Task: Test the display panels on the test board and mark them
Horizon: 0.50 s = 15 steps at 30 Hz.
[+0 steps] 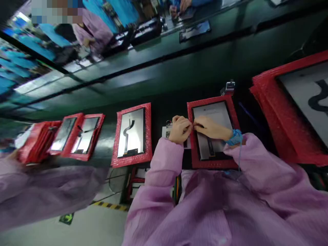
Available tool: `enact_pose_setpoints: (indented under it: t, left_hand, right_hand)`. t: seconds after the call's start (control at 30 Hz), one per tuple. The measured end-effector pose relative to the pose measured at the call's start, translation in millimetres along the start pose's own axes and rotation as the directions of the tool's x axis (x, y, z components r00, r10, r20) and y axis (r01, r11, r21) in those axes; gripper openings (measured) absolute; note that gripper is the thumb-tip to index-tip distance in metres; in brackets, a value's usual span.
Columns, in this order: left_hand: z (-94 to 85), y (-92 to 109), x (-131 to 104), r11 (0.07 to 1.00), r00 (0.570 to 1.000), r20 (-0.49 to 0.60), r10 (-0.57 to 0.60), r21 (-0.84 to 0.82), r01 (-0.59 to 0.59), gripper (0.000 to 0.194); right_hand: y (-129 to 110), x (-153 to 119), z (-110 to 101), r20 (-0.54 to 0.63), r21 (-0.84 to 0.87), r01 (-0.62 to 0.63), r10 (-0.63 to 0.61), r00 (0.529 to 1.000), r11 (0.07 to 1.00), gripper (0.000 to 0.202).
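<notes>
Right of the frame's centre, you have a rectangular grey panel (221,115) with a dark border, lying flat and slightly slanted on a red wrap sheet (210,165). A dark strip (210,147), probably partly hidden from you, runs toward the panel's lower edge.

A person's left hand (180,130) and right hand (210,127) — a blue wristband (234,137) on the latter — pause fingertip-close at the edge of red wrapping (213,164) bordering a flat panel (219,111).

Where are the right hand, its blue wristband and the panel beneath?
Right hand (210,127): head view, back of hand.
Blue wristband (234,137): head view, band's middle.
Panel (217,111): head view, part above the hand.
</notes>
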State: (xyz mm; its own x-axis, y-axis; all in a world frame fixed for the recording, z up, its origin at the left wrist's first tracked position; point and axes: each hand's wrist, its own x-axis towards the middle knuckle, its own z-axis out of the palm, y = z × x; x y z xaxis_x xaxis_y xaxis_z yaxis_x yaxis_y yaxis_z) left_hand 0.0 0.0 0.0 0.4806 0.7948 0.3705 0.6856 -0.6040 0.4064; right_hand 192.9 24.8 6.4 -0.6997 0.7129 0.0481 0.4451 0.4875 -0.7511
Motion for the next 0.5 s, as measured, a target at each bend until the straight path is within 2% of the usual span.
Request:
enact_pose_setpoints:
  t: [0.13, 0.27, 0.33, 0.37, 0.4, 0.43, 0.47, 0.5]
  left_hand:
    - [0.2, 2, 0, 0.999, 1.0, 0.022, -0.021, 0.031, 0.02, 0.029]
    - [2.8, 3, -1, 0.999, 0.999, -0.008, -0.051, 0.005, 0.051, 0.032]
    - [4.3, 1, -2, 0.995, 0.993, -0.068, -0.093, -0.041, 0.091, 0.035]
    - [4.7, -1, -2, 0.99, 0.981, -0.141, -0.132, -0.073, 0.123, 0.037]
    - [4.7, -3, -2, 0.979, 0.947, -0.255, -0.194, -0.112, 0.17, 0.038]
    - [4.4, -5, -2, 0.96, 0.875, -0.397, -0.275, -0.162, 0.229, 0.039]
    - [3.9, -5, -3, 0.932, 0.76, -0.539, -0.362, -0.22, 0.287, 0.039]
    - [3.3, -4, -4, 0.898, 0.62, -0.652, -0.437, -0.279, 0.34, 0.041]
  right_hand:
    - [-2, -3, 1, -0.021, 0.006, 0.011, -0.011, 1.0, 1.0, 0.015]
    - [-3, -3, -5, -0.017, 0.029, 0.004, -0.003, 1.0, 1.0, 0.017]
    - [-3, -4, -11, 0.012, 0.081, -0.028, 0.027, 1.0, 0.996, 0.016]
    - [-2, -5, -14, 0.031, 0.124, -0.052, 0.048, 0.998, 0.991, 0.016]
    - [-1, -6, -18, 0.044, 0.178, -0.077, 0.07, 0.997, 0.981, 0.016]
    - [1, -8, -21, 0.045, 0.241, -0.103, 0.095, 0.995, 0.965, 0.016]
    - [3, -9, -24, 0.024, 0.304, -0.123, 0.122, 0.992, 0.945, 0.019]
    - [6, -9, -26, -0.02, 0.353, -0.135, 0.152, 0.988, 0.926, 0.022]
